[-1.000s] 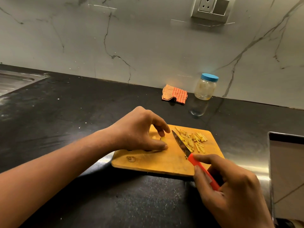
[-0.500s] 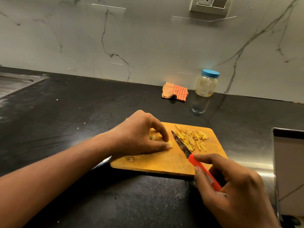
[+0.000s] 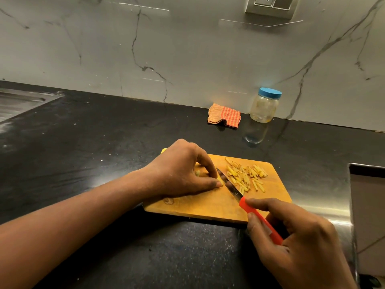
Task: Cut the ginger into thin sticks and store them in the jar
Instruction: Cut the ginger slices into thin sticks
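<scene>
Yellow ginger sticks [image 3: 245, 177] lie piled beside the knife [image 3: 231, 185] the right hand [image 3: 295, 243] grips; left hand [image 3: 181, 170] pinches uncut ginger [image 3: 197, 173].

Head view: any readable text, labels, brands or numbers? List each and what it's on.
No text is readable anywhere in this view.
The jar: no label, plain blue lid.
The knife: plain red handle and no mark visible on the blade.
The wall socket: no print that can be made out.
The cloth: check pattern only.
The cutting board: bare wood with no print.
</scene>
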{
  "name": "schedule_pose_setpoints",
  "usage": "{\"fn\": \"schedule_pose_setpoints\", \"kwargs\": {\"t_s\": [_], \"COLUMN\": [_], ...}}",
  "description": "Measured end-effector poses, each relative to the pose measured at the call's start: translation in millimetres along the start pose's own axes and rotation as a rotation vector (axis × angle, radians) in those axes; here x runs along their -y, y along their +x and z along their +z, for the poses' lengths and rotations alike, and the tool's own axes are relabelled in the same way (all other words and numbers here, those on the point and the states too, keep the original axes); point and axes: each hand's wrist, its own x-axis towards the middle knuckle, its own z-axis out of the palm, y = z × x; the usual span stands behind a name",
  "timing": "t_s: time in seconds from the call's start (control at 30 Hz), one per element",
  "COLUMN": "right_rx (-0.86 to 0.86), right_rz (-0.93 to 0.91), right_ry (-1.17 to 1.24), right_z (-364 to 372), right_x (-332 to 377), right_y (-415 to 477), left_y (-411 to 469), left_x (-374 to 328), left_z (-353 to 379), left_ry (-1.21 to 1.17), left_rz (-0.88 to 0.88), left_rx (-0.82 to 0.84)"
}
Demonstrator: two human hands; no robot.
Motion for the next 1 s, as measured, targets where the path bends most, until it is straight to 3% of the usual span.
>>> {"fn": "schedule_pose_setpoints", "kwargs": {"t_s": [0.73,1.0], "right_rx": [0.002,0.080], "right_rz": [-0.017,-0.020], "right_ry": [-0.170,-0.280], "right_z": [5,8], "right_x": [2,12], "right_y": [-3,11], "left_y": [1,1], "left_x": [-2,-2], "left_z": [0,0], "left_ry": [-0.003,0.024], "left_rz": [-0.018,-0.024], "left_rx": [0.007,0.016]}}
